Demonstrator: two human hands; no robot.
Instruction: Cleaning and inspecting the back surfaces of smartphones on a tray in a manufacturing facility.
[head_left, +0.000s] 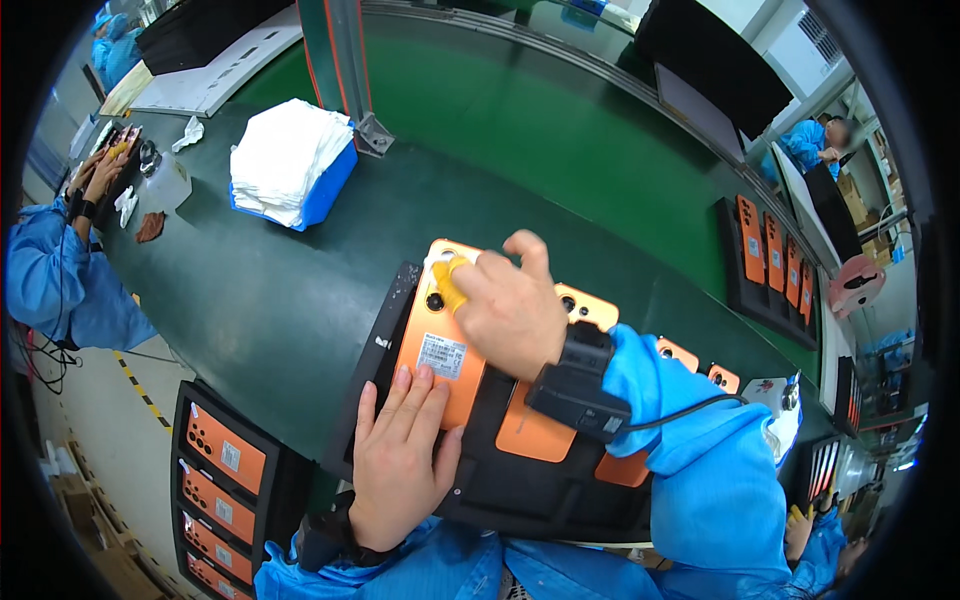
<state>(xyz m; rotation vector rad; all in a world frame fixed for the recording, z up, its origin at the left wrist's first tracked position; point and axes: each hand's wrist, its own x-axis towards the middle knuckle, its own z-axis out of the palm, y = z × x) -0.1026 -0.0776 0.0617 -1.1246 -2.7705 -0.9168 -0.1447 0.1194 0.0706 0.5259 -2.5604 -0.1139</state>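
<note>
"On the green table, what is being handled?"

"An orange phone, lying back up over the left end of a black tray."

"And the hands?"

"The left hand lies flat, fingers straight and slightly apart, resting on the phone's lower part without gripping it. The right hand bends over the camera end, yellow finger covers against the back. Whether anything is pinched beneath them, I can't tell."

"Any writing on it?"

"A white label sits mid-back, just above the left fingertips, with a darker top line and rows of fine print. The next phone along has a faint mark, too small to make out."

"Other labels?"

"White ones on the phones in the lower-left tray, and pale ones on the phones in the far-right tray, all too small to read."
</note>
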